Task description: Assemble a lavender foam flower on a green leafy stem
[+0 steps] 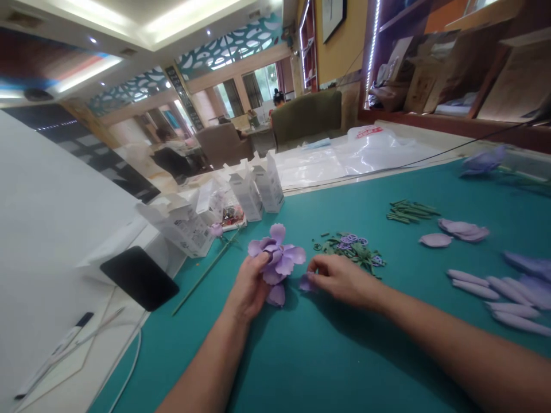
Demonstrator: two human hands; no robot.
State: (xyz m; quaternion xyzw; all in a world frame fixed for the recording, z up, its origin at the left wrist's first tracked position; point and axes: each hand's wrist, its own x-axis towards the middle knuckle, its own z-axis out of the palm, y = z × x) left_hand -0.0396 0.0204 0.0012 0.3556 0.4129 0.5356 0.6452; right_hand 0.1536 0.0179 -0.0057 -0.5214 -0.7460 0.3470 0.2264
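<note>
My left hand [252, 287] grips a lilac artificial flower [279, 257] with its petals spread wide, the thumb pressing near its middle. One more petal [276, 295] shows below the bloom, by the fingers. Just to the right, my right hand [333, 278] pinches a small purple petal [307, 282] between thumb and fingertips, low over the green mat [310, 355]. Close behind that hand lies a heap of green leaf pieces [361, 252] mixed with small purple rings [353, 241]. What the left fingers hold underneath the flower is hidden.
Lilac petals [462, 230] and slim petal pieces [512, 292] lie at right, with green stem pieces [411, 211] behind. A long-stemmed flower [206, 275] lies at left, near white boxes [267, 183] and a black tablet-like slab [140, 279]. Clear plastic sheeting [318, 160] covers the far edge.
</note>
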